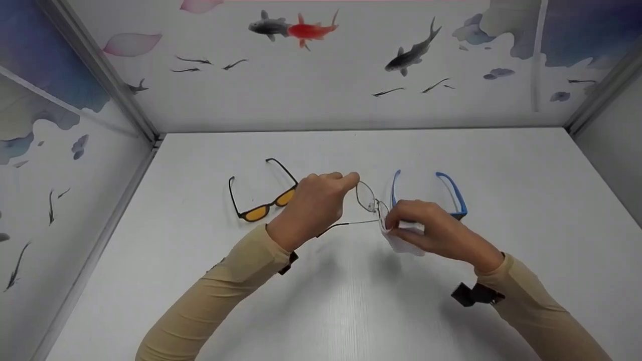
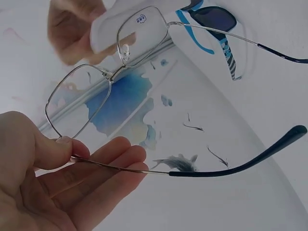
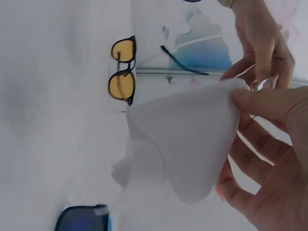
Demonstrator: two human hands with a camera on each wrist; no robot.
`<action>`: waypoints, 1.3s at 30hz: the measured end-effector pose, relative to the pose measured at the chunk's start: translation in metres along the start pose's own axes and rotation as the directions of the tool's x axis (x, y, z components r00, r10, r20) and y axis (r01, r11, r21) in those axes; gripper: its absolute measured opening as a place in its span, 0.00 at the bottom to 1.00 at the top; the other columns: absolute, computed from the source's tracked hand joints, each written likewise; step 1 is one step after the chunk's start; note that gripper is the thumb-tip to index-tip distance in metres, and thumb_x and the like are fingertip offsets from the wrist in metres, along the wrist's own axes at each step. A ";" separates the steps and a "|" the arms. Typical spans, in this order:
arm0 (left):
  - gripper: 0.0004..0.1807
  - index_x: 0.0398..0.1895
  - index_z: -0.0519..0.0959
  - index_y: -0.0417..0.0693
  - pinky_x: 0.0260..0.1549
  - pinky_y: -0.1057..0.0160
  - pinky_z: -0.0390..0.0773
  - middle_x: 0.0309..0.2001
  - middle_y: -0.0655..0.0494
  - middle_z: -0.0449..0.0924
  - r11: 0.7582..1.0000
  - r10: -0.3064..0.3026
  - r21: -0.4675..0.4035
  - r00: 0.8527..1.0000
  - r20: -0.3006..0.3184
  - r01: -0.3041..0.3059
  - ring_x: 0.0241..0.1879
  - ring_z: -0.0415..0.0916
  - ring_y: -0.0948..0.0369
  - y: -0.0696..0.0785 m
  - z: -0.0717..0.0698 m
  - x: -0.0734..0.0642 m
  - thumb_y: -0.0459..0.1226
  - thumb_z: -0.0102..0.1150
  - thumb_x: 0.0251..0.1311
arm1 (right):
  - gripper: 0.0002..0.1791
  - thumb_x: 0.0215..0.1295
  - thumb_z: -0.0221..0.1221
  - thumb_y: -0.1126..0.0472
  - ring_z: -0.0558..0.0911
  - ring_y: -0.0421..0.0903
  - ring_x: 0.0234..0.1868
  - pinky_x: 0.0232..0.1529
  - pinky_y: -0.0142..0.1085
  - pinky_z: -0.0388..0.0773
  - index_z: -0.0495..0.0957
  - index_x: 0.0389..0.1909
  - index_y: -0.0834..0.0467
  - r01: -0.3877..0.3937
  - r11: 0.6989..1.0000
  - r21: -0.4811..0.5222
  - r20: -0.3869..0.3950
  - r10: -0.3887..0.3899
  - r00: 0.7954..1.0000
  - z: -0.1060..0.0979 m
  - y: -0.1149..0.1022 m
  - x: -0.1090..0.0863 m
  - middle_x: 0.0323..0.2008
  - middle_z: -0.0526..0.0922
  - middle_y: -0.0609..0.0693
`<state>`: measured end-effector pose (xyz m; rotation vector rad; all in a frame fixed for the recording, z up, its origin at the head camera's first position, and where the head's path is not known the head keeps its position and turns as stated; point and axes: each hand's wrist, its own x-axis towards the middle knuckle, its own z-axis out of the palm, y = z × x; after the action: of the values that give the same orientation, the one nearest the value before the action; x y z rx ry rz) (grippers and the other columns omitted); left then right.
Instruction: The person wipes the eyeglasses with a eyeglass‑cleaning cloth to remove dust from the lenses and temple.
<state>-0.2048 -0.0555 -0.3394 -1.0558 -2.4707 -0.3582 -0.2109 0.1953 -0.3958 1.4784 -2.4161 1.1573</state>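
My left hand pinches a pair of thin metal-rimmed eyeglasses between thumb and forefinger, at the corner where one temple joins the rim. Its other fingers lie behind that temple. Both temples are unfolded, with dark tips, and the lenses are clear. In my right hand is a thin white cloth, gripped between thumb and fingers at the far lens. The cloth overlaps that lens's edge in the left wrist view and hangs below the hand in the head view.
Black-framed glasses with yellow lenses lie on the white table at left, partly behind the left hand. Blue-templed sunglasses lie behind the right hand. Printed panels with fish stand at the back and sides.
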 end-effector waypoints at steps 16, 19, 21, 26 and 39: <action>0.10 0.33 0.74 0.40 0.17 0.68 0.57 0.16 0.50 0.68 0.993 -0.005 -0.121 0.999 0.032 0.009 0.17 0.54 0.64 -0.004 -0.006 0.000 0.19 0.47 0.62 | 0.18 0.53 0.64 0.80 0.81 0.45 0.37 0.38 0.36 0.81 0.77 0.41 0.60 0.048 0.999 -0.016 -0.115 -0.050 0.992 0.008 -0.002 -0.001 0.38 0.80 0.49; 0.09 0.31 0.73 0.40 0.18 0.69 0.60 0.16 0.51 0.68 0.990 -0.001 -0.141 0.999 0.034 0.006 0.17 0.54 0.65 -0.004 -0.006 -0.002 0.20 0.48 0.63 | 0.18 0.52 0.65 0.81 0.80 0.43 0.34 0.34 0.33 0.80 0.77 0.40 0.61 -0.039 0.997 -0.061 -0.147 0.030 0.989 0.010 0.005 -0.004 0.37 0.80 0.48; 0.10 0.31 0.73 0.40 0.17 0.68 0.57 0.15 0.51 0.67 0.993 0.013 -0.121 1.000 0.024 -0.010 0.17 0.53 0.64 -0.003 -0.004 -0.002 0.19 0.47 0.62 | 0.16 0.53 0.65 0.79 0.79 0.41 0.33 0.33 0.31 0.79 0.77 0.40 0.61 -0.075 0.994 -0.082 -0.186 0.059 0.981 0.013 0.007 -0.002 0.37 0.80 0.47; 0.11 0.28 0.72 0.41 0.16 0.67 0.51 0.14 0.53 0.63 0.995 0.024 -0.098 1.000 -0.017 -0.026 0.17 0.50 0.65 -0.003 0.004 -0.002 0.18 0.47 0.58 | 0.14 0.58 0.63 0.77 0.79 0.42 0.34 0.34 0.33 0.80 0.76 0.41 0.60 -0.025 0.998 -0.050 -0.247 0.011 0.969 0.019 -0.002 0.005 0.38 0.80 0.48; 0.12 0.26 0.74 0.40 0.21 0.64 0.76 0.22 0.51 0.81 0.888 -0.245 -0.420 0.966 -0.088 0.187 0.23 0.80 0.59 -0.025 0.015 -0.016 0.26 0.45 0.70 | 0.23 0.44 0.66 0.85 0.79 0.44 0.35 0.40 0.23 0.74 0.77 0.39 0.60 -0.082 0.975 -0.205 -0.320 0.013 0.947 0.026 0.005 -0.037 0.38 0.80 0.48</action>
<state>-0.2173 -0.0764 -0.3622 -0.8652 -2.4460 -1.0233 -0.1875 0.2073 -0.4329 1.0825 -2.2802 1.0111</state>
